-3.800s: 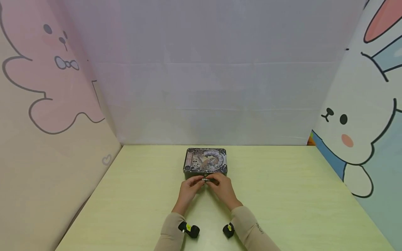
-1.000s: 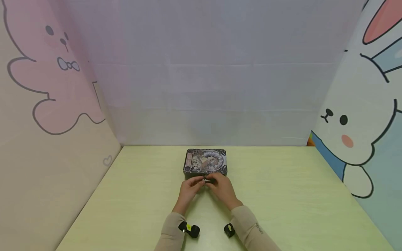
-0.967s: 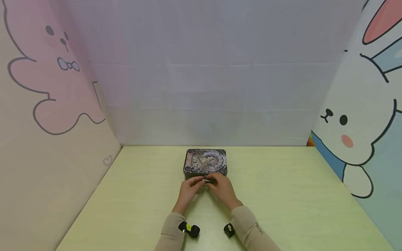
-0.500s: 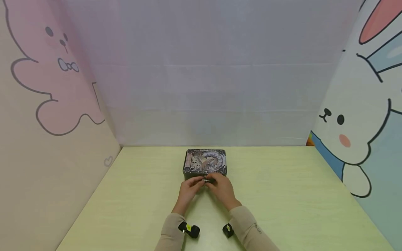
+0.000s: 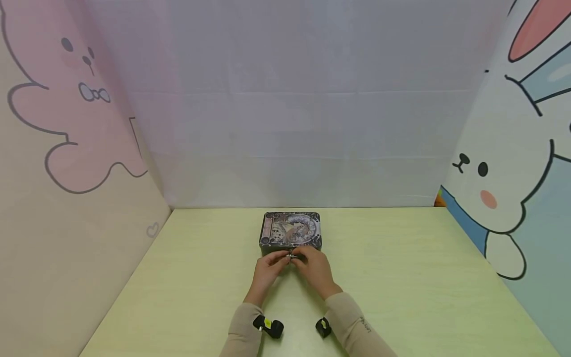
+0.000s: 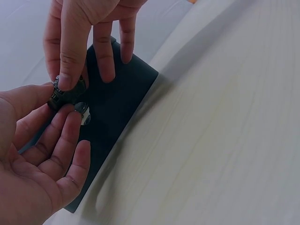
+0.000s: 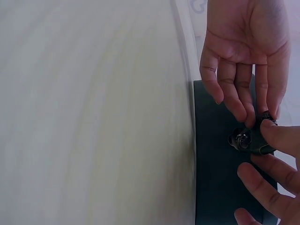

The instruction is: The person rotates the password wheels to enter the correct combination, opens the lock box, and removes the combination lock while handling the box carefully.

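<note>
a dark tin box (image 5: 291,229) with an ornate picture on its lid sits on the pale yellow-green table (image 5: 410,277), just below the middle of the head view, its lid down and its front turned toward the person. both hands meet at that front edge. the left hand (image 5: 267,270) has thumb and forefinger pinched on a small dark fitting (image 6: 70,97), and the right hand (image 5: 317,267) pinches the same piece from the other side, so their fingertips crowd together there. it is too dim and too covered for me to say just what the fitting is. right beside it, on the box's front, a shiny metal catch (image 6: 84,112) shows at centre left of the left wrist view, near the left hand's middle fingers. beige sleeves (image 5: 357,322) run to the bottom of the frame, a black wrist device (image 5: 274,328) at the left cuff. a pink bear (image 5: 89,144) fills the upper left wall, a white rabbit (image 5: 508,198) the right one.
</note>
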`<state>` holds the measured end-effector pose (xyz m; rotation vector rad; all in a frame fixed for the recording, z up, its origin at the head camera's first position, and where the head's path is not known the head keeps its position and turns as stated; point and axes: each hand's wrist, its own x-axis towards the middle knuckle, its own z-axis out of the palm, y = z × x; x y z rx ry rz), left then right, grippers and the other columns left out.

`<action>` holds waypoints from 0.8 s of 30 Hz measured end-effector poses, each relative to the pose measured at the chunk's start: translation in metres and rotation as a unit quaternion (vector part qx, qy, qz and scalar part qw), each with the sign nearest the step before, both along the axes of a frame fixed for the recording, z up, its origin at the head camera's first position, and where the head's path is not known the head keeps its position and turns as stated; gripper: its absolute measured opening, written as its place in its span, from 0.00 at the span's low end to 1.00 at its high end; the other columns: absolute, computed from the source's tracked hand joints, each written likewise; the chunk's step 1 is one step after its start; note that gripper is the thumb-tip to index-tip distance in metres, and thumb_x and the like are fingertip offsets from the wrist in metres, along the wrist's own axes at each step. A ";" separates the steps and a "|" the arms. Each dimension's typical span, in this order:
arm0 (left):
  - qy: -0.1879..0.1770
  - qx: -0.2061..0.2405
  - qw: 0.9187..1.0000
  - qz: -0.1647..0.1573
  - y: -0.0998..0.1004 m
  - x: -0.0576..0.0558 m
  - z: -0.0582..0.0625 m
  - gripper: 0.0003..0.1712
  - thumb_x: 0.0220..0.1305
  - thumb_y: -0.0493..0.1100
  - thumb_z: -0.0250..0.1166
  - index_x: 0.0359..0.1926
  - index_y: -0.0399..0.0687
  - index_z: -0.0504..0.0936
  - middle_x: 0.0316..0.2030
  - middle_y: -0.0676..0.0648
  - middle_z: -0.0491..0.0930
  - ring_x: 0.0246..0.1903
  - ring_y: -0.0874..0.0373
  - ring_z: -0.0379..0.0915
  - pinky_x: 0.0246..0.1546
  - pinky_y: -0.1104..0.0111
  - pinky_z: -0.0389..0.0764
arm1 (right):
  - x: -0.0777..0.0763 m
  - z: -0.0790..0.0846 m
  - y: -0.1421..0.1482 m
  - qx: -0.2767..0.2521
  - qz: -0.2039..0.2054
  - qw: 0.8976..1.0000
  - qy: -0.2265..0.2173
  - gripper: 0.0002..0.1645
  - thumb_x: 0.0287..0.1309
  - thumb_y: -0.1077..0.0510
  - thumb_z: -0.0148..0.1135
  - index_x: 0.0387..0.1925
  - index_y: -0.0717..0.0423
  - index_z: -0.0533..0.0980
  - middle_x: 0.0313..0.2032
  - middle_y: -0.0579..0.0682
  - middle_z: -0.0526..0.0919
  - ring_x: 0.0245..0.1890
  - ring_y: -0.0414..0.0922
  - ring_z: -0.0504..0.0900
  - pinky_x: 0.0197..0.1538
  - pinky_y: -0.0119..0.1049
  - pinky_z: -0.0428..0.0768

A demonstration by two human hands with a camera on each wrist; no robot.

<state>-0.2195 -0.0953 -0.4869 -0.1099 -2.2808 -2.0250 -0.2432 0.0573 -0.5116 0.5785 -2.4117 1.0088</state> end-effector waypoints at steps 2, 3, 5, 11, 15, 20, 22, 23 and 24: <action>-0.001 -0.002 1.000 0.000 0.000 0.000 0.000 0.13 0.65 0.31 0.64 0.47 0.22 0.82 0.38 0.33 0.85 0.37 0.48 0.83 0.35 0.61 0.82 | 0.000 0.000 0.000 0.003 -0.002 1.000 0.000 0.08 0.51 0.62 0.75 0.35 0.56 0.83 0.35 0.50 0.86 0.37 0.48 0.84 0.42 0.44 0.81; 0.000 -0.003 1.000 0.000 0.000 0.000 0.000 0.14 0.65 0.31 0.64 0.47 0.22 0.81 0.38 0.33 0.85 0.37 0.47 0.83 0.35 0.61 0.82 | 0.000 0.001 0.000 0.004 -0.002 1.000 0.000 0.08 0.52 0.62 0.74 0.35 0.56 0.83 0.35 0.51 0.86 0.37 0.48 0.84 0.42 0.44 0.81; 0.002 -0.006 1.000 -0.003 0.000 0.000 0.000 0.14 0.65 0.31 0.64 0.47 0.22 0.81 0.38 0.33 0.85 0.38 0.45 0.83 0.35 0.61 0.82 | 0.000 0.001 0.000 0.005 -0.002 1.000 0.002 0.08 0.52 0.62 0.74 0.35 0.56 0.83 0.35 0.51 0.86 0.36 0.48 0.84 0.42 0.44 0.81; 0.003 -0.007 1.000 -0.007 -0.001 0.000 0.000 0.14 0.66 0.31 0.64 0.48 0.22 0.81 0.38 0.32 0.85 0.39 0.43 0.83 0.35 0.60 0.82 | 0.000 0.002 0.000 0.012 -0.002 1.000 0.000 0.07 0.53 0.61 0.74 0.34 0.56 0.83 0.34 0.50 0.85 0.35 0.48 0.84 0.40 0.43 0.81; -0.001 -0.004 1.000 -0.008 -0.001 0.000 0.000 0.14 0.66 0.31 0.64 0.48 0.22 0.81 0.39 0.33 0.85 0.39 0.43 0.83 0.36 0.60 0.82 | -0.001 0.001 0.000 0.018 -0.005 1.000 -0.002 0.07 0.53 0.61 0.74 0.34 0.56 0.83 0.34 0.50 0.85 0.35 0.47 0.84 0.40 0.43 0.81; 0.001 -0.002 1.000 -0.010 -0.002 -0.001 -0.001 0.14 0.66 0.31 0.64 0.48 0.22 0.81 0.38 0.33 0.85 0.39 0.42 0.83 0.36 0.59 0.82 | -0.001 0.002 0.000 0.012 -0.002 1.000 0.000 0.07 0.52 0.61 0.74 0.34 0.56 0.83 0.34 0.50 0.85 0.35 0.47 0.83 0.40 0.43 0.81; 0.003 -0.002 1.000 -0.012 -0.002 -0.002 -0.002 0.14 0.66 0.31 0.64 0.48 0.22 0.81 0.38 0.32 0.85 0.39 0.41 0.83 0.36 0.59 0.82 | -0.001 0.001 0.000 0.008 0.001 1.000 0.000 0.08 0.52 0.62 0.74 0.34 0.57 0.83 0.34 0.51 0.85 0.35 0.48 0.83 0.40 0.43 0.81; 0.001 0.000 1.000 -0.012 -0.002 -0.002 -0.002 0.14 0.65 0.31 0.64 0.48 0.22 0.81 0.39 0.32 0.85 0.39 0.40 0.83 0.36 0.59 0.82 | -0.001 0.001 0.000 0.005 0.002 1.000 -0.002 0.08 0.52 0.62 0.74 0.35 0.57 0.83 0.35 0.51 0.85 0.36 0.48 0.83 0.41 0.43 0.81; 0.001 0.001 1.000 -0.013 -0.003 -0.002 -0.002 0.14 0.66 0.31 0.64 0.48 0.22 0.81 0.39 0.32 0.85 0.40 0.39 0.83 0.36 0.58 0.83 | -0.001 0.000 0.000 0.001 0.003 1.000 -0.005 0.09 0.52 0.62 0.74 0.35 0.57 0.83 0.35 0.51 0.86 0.36 0.48 0.84 0.42 0.43 0.81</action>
